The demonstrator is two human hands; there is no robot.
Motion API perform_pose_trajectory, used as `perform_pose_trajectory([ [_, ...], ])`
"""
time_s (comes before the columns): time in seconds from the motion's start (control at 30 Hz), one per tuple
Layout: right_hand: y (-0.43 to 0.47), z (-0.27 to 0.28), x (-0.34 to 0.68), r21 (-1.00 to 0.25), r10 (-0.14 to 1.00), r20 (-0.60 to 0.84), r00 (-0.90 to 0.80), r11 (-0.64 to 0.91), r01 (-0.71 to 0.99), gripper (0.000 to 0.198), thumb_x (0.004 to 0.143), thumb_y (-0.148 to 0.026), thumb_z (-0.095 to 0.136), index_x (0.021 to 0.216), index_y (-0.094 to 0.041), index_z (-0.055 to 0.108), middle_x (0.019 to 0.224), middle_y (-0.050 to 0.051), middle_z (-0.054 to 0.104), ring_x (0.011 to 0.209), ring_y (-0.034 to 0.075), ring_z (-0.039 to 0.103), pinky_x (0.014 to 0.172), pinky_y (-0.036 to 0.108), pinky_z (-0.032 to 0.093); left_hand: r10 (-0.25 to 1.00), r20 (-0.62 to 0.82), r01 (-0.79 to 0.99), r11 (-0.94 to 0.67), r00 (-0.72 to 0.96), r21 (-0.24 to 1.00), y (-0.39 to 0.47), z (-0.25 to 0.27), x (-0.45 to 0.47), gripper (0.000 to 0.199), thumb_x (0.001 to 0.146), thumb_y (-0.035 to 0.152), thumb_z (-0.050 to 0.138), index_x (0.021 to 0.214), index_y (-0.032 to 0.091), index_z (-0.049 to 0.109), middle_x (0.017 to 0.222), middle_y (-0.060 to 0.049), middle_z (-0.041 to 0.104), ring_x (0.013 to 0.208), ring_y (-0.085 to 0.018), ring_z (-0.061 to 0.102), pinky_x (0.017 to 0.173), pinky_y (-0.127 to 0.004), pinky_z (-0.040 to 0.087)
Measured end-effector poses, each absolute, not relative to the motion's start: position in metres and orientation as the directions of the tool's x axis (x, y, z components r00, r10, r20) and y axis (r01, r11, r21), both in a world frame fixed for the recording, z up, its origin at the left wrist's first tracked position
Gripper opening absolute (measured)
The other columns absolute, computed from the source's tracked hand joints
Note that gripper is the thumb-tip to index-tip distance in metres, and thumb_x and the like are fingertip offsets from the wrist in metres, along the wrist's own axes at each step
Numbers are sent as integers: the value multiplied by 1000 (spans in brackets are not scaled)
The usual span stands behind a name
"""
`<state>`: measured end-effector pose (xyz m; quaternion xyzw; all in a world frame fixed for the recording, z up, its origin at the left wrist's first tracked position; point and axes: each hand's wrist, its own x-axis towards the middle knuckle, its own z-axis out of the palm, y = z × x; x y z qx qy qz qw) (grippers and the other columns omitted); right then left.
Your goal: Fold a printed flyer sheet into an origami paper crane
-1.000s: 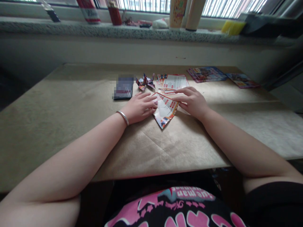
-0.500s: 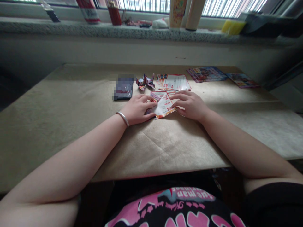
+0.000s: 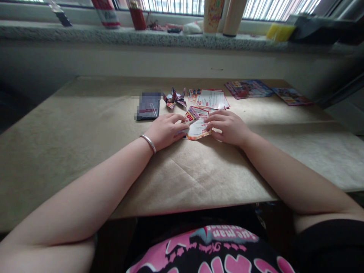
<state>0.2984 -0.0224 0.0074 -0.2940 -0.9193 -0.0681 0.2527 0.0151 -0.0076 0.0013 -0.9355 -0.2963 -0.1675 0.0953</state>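
A printed paper leaflet (image 3: 198, 130) lies on the table between my hands, its white side with red print facing up. At its left a colourful flap with yellow and purple print is folded over the white side. My left hand (image 3: 167, 131), with a silver bangle on the wrist, pinches the leaflet at this flap. Fingers of my right hand (image 3: 227, 127) grip the right edge of the sheet, the thumb being low and partly hidden. Just beyond the leaflet stand folded paper figures (image 3: 174, 98) with pointed tips.
A dark phone-like device (image 3: 149, 106) lies left of the folded figures. Behind my right hand is a stack of leaflets (image 3: 210, 99), and more glossy leaflets (image 3: 248, 89) lie at the back right. Bottles and other items stand on the stone windowsill (image 3: 159, 40).
The left part of the leaflet has been turned over toward the right, so its colourful printed flap now shows. My left fingers have shifted slightly with it; my right hand has barely moved.
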Motion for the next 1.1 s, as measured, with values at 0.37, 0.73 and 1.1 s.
perform_pose_trajectory([
  [0.37,-32,10,289,-63,597,370,-712,781,622,20,91,-32,57,81,-21,71,84,4,75,79,19,65,77,34,45,543,338,600,-795,769,-88,-7,3,15,35,99,40,48,113,22,75,107,-7,75,97,-24,65,87,-39,52],
  [0.73,-31,6,291,-455,854,348,-386,514,727,30,89,-41,52,66,-22,49,63,0,52,60,14,45,59,29,32,542,121,534,-840,832,96,-8,3,15,53,98,46,48,145,20,51,152,-6,50,140,-28,44,119,-45,34],
  [1.1,-28,8,288,-520,942,205,-266,335,785,31,89,-41,53,67,-22,46,64,-1,49,61,14,41,59,30,28,532,192,506,-846,825,167,-13,5,20,48,94,38,56,135,14,56,138,-15,59,129,-28,53,114,-45,41],
])
